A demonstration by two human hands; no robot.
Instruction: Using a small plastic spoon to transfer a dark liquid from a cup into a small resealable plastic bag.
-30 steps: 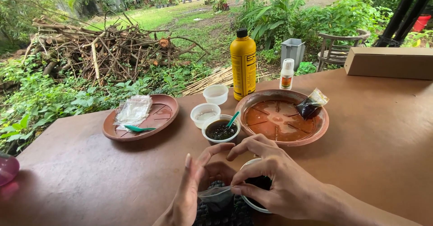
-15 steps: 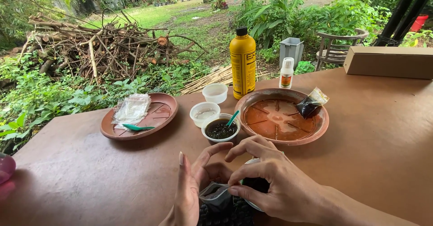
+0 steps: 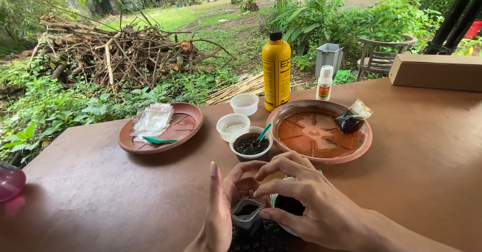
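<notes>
My left hand [image 3: 218, 222] stands on its edge near the bottom of the view, fingers straight and close together, pointing up. It is open and holds nothing that I can see. Its palm sits right beside a small clear square pot [image 3: 247, 212] with dark soil in it.

My right hand [image 3: 306, 202] is bent over the pot like a claw. The fingertips touch the pot's rim. I cannot tell if they pinch it tight or just rest on it. Under this hand I see part of a white cup [image 3: 281, 207] with dark soil, mostly hidden.

The pot sits low on the brown table [image 3: 100, 196], close to me, over a black tray [image 3: 261, 237].

Just past my hands stands a white bowl of soil [image 3: 250, 144] with a green spoon [image 3: 264, 131].
</notes>
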